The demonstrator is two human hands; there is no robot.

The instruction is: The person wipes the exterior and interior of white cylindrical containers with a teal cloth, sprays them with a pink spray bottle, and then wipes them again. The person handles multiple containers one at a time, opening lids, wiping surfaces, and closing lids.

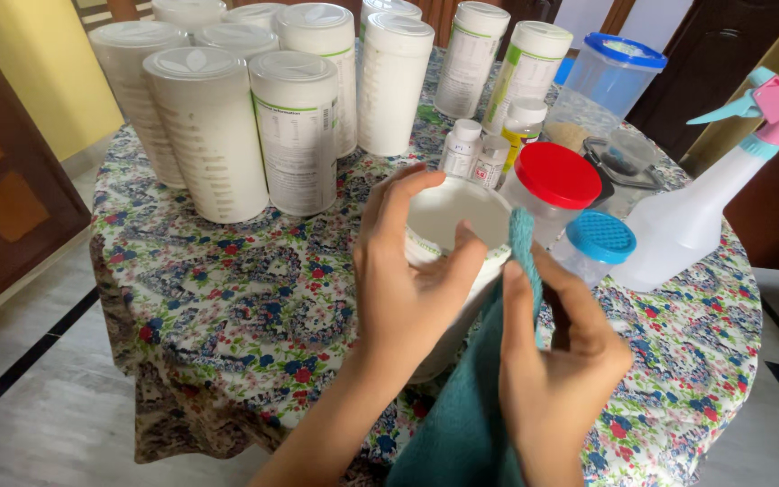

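While the left hand (407, 289) clamps a white plastic canister (448, 230) by its rim above the table's near edge (227, 361), the right hand (556, 361) pinches a soft teal cloth (462, 415) against it; the canister looks light, stiff, smooth, possibly slippery.

Left hand (412, 289) grips white canister (448, 225); right hand (556, 361) (apparently) pinches teal cloth (462, 424).

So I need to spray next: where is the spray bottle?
In the head view, the spray bottle stands at the table's right edge, beside the blue-lidded jar.
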